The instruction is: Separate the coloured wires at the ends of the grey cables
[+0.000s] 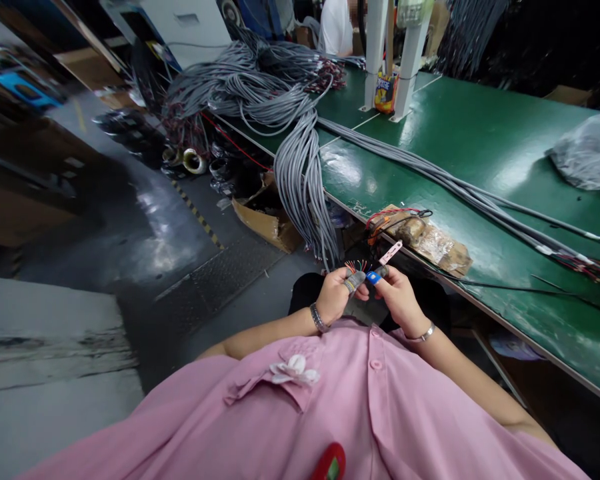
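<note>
Close in front of my body, at the bench's near edge, both hands meet fingertip to fingertip. My left hand (336, 293), with a grey covering on the thumb, is closed on a small fan of thin coloured wires (356, 267). My right hand (397, 297) is closed beside it, a blue band (373, 277) on its thumb; what its fingertips pinch is too small to make out. A pale pink strip with holes (391, 253) sticks up just beyond the right fingers.
Grey cables (303, 167) are heaped on the green bench (460, 127) and hang over its edge. A taped block (430, 243) lies near my right hand. Behind are posts (411, 60) and a person in white (336, 27). An open carton (265, 217) stands below.
</note>
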### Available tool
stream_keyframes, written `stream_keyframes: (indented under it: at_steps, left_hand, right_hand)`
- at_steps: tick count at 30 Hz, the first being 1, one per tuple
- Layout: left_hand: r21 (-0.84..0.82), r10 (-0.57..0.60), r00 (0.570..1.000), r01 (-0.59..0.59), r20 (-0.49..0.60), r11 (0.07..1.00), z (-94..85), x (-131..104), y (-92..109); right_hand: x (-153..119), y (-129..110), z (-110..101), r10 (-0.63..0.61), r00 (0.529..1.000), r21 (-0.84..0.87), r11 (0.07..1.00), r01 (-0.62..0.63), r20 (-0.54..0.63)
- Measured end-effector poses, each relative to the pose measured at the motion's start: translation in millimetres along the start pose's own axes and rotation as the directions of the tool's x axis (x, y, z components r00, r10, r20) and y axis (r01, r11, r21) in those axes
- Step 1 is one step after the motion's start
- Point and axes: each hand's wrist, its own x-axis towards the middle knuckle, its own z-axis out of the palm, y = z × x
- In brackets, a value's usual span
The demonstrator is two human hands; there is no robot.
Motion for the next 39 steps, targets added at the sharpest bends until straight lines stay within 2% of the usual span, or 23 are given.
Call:
stream_keyframes:
  at_steps: [4,8,12,15,19,23,27,29,31,32,34,35,37,39]
  left_hand:
    - [-0.002,0.003,1.0,-0.003,-0.002,1.0,-1.1,1,-1]
    - [-0.027,-0.003,1.0,0.003,-0.001,1.0,-1.7,1,-2]
    - [-0.038,-0.028,1.0,0.028,0.015,0.999,-2.6,1,-1]
    - [-0.052,-0.027,1.0,0.027,0.002,0.998,-3.6,1,0]
    - [-0.055,-0.019,1.0,0.019,-0.006,0.998,-3.8,2,-1]
    - [-0.037,-0.019,1.0,0.019,0.001,0.999,-2.3,2,-2]
    - [-0.03,-0.021,1.0,0.021,0.009,0.999,-1.8,1,-2]
    - [-0.031,-0.032,0.999,0.033,0.012,0.999,-2.5,1,-3]
    - [-0.039,-0.039,0.999,0.039,0.012,0.998,-3.8,2,-4]
    - [-0.045,-0.038,0.999,0.039,0.011,0.998,-4.5,2,-4]
    - [-0.061,-0.038,0.999,0.038,0.002,0.997,-5.7,3,-4]
    - [-0.068,-0.041,0.999,0.04,-0.005,0.997,-6.0,3,-4]
    - [-0.077,-0.052,0.998,0.051,-0.017,0.996,-5.8,3,-2]
    - [-0.08,-0.056,0.998,0.054,-0.02,0.995,-4.7,2,-1]
  right_hand:
    - [-3,4,-1,-0.007,1.0,0.017,1.0,0.007,0.011]
    - [-2,6,-3,-0.085,0.996,0.018,0.996,0.085,0.015]
    - [6,11,-12,-0.113,0.989,0.027,0.993,0.116,-0.1]
    - [9,16,-18,-0.077,0.982,0.082,0.992,0.092,-0.17]
    - [3,16,-18,-0.001,0.999,0.154,0.988,0.008,-0.044]
    - [-3,9,-12,0.0,0.999,0.097,0.995,-0.003,0.033]
    - [-1,8,-11,-0.053,0.998,0.031,0.998,0.052,0.04]
    - [-2,7,-13,-0.15,0.987,-0.009,0.988,0.151,0.058]
    - [-4,4,-18,-0.307,0.94,-0.132,0.936,0.326,0.146]
    - [-6,1,-21,-0.38,0.897,-0.22,0.877,0.427,0.228]
    - [-8,-4,-27,-0.436,0.809,-0.39,0.718,0.576,0.394]
    - [-9,-5,-29,-0.429,0.793,-0.469,0.645,0.604,0.432]
    - [-9,-6,-34,-0.42,0.821,-0.591,0.571,0.57,0.386]
    - [-7,-2,-36,-0.424,0.872,-0.617,0.626,0.478,0.245]
